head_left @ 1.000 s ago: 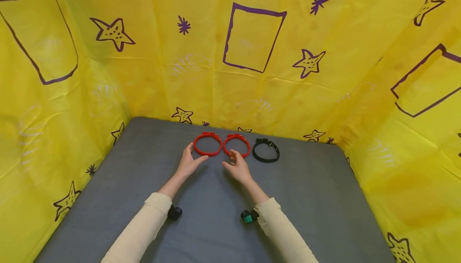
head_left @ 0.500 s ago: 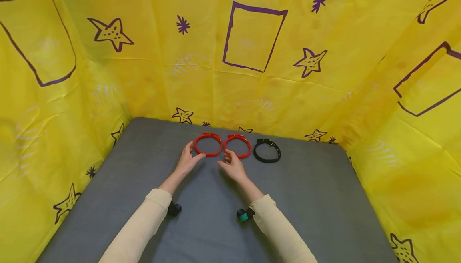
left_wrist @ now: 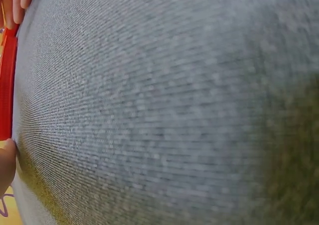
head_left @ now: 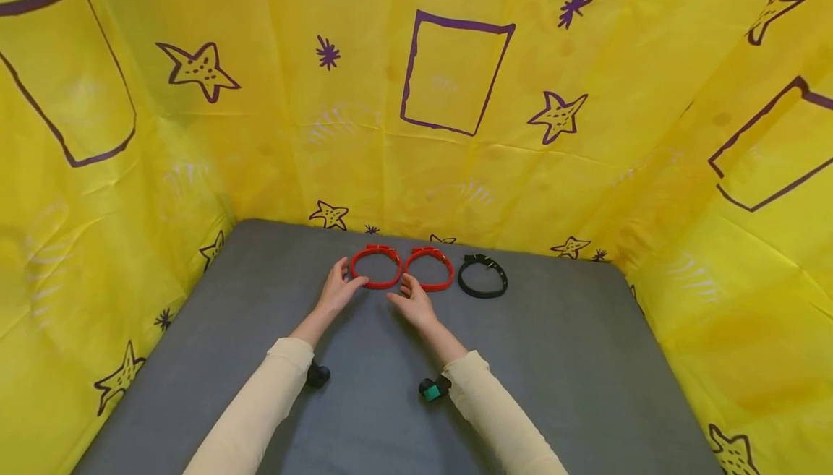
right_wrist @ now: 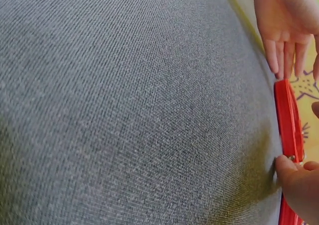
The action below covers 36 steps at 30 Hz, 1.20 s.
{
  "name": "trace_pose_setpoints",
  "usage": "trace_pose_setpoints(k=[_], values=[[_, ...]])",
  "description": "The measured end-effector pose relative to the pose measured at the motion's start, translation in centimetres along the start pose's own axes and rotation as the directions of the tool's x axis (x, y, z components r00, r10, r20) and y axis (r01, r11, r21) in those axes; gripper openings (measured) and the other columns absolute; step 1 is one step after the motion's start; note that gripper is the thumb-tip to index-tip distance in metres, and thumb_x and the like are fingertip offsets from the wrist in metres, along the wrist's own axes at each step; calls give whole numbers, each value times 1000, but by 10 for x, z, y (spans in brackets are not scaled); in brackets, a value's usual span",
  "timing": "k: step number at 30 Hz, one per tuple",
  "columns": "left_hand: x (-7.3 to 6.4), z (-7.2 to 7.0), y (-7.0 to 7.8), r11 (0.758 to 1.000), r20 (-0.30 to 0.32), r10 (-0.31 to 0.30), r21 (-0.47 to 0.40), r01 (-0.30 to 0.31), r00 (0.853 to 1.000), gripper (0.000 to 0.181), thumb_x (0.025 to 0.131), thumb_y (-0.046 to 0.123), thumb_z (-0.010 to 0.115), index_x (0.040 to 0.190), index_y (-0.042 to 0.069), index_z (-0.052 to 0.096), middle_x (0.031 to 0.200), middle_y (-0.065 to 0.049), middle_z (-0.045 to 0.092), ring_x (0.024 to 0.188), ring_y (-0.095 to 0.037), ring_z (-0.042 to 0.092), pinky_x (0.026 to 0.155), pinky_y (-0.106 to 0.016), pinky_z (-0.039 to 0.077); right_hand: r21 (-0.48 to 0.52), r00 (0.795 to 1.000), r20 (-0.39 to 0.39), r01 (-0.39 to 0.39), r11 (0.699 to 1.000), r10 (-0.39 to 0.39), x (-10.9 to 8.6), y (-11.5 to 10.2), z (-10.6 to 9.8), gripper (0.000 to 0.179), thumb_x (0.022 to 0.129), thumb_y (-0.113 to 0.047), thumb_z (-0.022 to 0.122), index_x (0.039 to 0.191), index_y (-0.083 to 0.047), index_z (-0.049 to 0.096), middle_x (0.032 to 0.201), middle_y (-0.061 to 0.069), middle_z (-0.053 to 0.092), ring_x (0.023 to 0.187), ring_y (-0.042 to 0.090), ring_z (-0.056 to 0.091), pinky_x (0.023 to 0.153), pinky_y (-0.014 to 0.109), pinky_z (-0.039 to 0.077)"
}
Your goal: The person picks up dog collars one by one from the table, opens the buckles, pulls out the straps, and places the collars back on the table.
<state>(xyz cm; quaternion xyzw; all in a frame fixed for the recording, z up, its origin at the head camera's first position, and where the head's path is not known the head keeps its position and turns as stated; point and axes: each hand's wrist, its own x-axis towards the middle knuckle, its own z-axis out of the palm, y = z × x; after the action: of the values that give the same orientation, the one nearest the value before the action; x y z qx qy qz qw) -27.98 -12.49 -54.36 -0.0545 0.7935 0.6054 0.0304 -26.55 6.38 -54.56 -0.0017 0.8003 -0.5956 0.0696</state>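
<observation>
The left red collar (head_left: 377,285) stands on edge on the gray counter (head_left: 553,359), a bright, plain band fastened into a rounded loop (a bit of metal glints at its far right). The left hand (head_left: 336,290), thumb spread from fingers, is at its left; the right hand (head_left: 416,306), fingers loosely bent, is near its front right. Contact: cannot tell. Rightward sit another red collar (head_left: 434,287) and a black collar (head_left: 483,294).

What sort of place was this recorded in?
Probably a makeshift recording booth: yellow patterned fabric encloses three sides of a grey cloth-like surface, and dark wrist-worn devices suggest filming. What lies beyond isn't visible.
</observation>
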Motion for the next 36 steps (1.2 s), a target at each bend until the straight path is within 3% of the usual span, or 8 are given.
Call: trace_pose_setpoints(k=[9,15,19,27,36], values=[[6,7,-7,1000,37,0,9,0,999,82,92,19,65,153,-2,15,155,-26,20,143,-37,21,114,-51,22,20,999,4,-35,999,35,2,-2,1,69,89,-14,70,147,0,37,145,20,44,131,32,45,104,43,41],[2,12,-8,999,-7,53,-14,-53,999,83,89,22,68,153,0,19,151,-26,24,140,-39,25,111,-53,25,27,1000,10,-26,999,26,3,-3,2,68,89,-12,69,148,0,36,146,20,43,132,32,45,104,44,40],[0,14,-12,993,-30,84,-76,-86,996,82,88,22,67,152,-2,21,152,-27,25,140,-40,24,113,-51,23,33,1000,18,-21,999,20,2,-1,3,68,89,-11,68,148,1,36,146,20,43,131,33,45,103,46,41],[-2,16,-14,989,-57,-1,-148,-8,998,75,92,11,64,152,-4,20,154,-24,26,142,-36,23,116,-45,19,30,999,31,-15,999,14,-2,2,4,66,90,-13,67,147,0,37,146,19,44,131,33,45,103,46,40],[-16,17,-6,968,-87,-60,-250,36,994,72,93,15,63,151,-3,24,155,-23,26,142,-35,24,113,-47,25,134,999,44,-16,991,10,-8,-3,6,62,91,-12,66,143,7,38,141,25,47,128,37,46,103,47,40]])
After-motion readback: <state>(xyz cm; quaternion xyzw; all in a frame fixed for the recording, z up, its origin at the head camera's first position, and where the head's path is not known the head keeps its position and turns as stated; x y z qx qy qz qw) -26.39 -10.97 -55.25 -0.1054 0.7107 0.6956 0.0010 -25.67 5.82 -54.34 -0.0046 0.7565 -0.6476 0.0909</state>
